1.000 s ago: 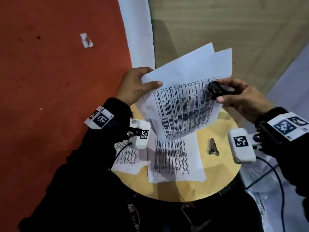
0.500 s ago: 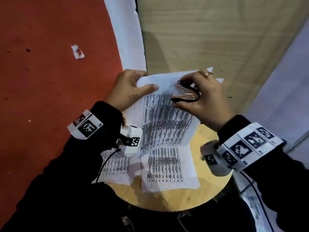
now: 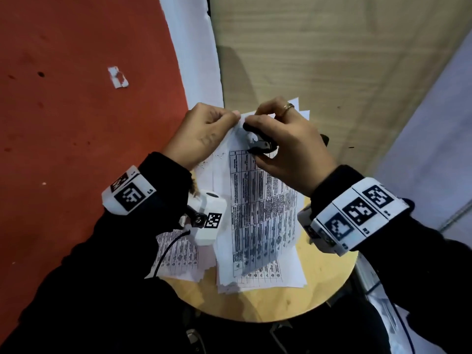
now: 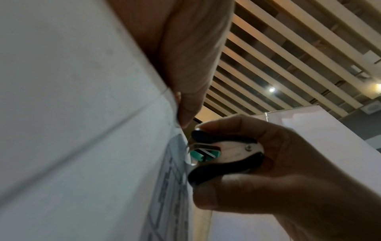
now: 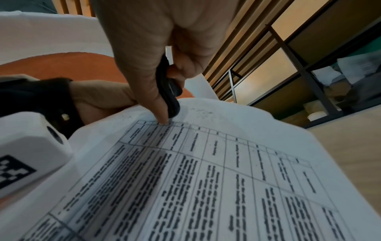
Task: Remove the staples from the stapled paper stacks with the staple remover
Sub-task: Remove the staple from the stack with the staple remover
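My left hand [image 3: 204,134] pinches the top left corner of a stapled paper stack [image 3: 260,215] printed with a table, holding it lifted above the round wooden table [image 3: 329,284]. My right hand [image 3: 286,144] grips a black and metal staple remover [image 3: 260,144] and holds it against that same corner, close to my left fingertips. In the left wrist view the staple remover [image 4: 224,154] has its metal claws touching the paper's edge [image 4: 181,146]. From the right wrist, the staple remover [image 5: 168,91] sits between thumb and fingers over the paper stack [image 5: 206,171]. The staple itself is hidden.
More printed paper stacks lie on the table: one [image 3: 263,277] under the lifted stack, another [image 3: 178,254] at the left edge. Red floor [image 3: 76,123] lies to the left with a paper scrap [image 3: 117,77]. A wooden panel [image 3: 319,60] stands behind.
My right hand carried the staple remover from the paper's right side to its top left corner by my left fingers. The stack has swung more upright and closer.
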Tool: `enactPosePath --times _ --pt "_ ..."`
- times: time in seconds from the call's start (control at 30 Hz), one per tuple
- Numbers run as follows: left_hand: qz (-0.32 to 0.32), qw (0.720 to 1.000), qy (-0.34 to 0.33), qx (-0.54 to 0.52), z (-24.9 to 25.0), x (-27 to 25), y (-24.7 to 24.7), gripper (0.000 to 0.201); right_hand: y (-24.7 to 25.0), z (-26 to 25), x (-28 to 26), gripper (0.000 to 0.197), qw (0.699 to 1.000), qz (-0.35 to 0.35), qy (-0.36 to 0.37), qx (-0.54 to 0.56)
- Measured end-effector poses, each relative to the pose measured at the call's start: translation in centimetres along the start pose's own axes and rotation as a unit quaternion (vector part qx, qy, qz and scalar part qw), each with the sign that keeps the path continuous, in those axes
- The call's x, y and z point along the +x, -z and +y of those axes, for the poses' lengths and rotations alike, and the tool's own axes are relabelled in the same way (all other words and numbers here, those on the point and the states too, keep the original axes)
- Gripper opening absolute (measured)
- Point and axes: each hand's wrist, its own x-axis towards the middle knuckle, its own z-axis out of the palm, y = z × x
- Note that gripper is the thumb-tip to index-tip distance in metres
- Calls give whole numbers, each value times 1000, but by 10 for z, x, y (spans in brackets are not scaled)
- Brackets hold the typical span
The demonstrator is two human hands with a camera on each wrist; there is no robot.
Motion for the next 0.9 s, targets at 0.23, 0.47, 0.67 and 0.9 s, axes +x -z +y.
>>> enactPosePath --times 0.23,0.47,0.67,0.9 --pt "-7 1000 13 -15 1 -2 -1 53 0 -2 2 32 998 -22 24 -55" --pt "-16 995 31 -93 5 -6 -4 46 2 -1 2 25 996 -10 43 -81" --pt "-19 995 24 -95 13 -7 -4 35 5 1 3 18 995 -21 50 -88" --pt "-16 996 35 -86 12 -6 -6 44 5 0 5 12 993 -25 59 -103"
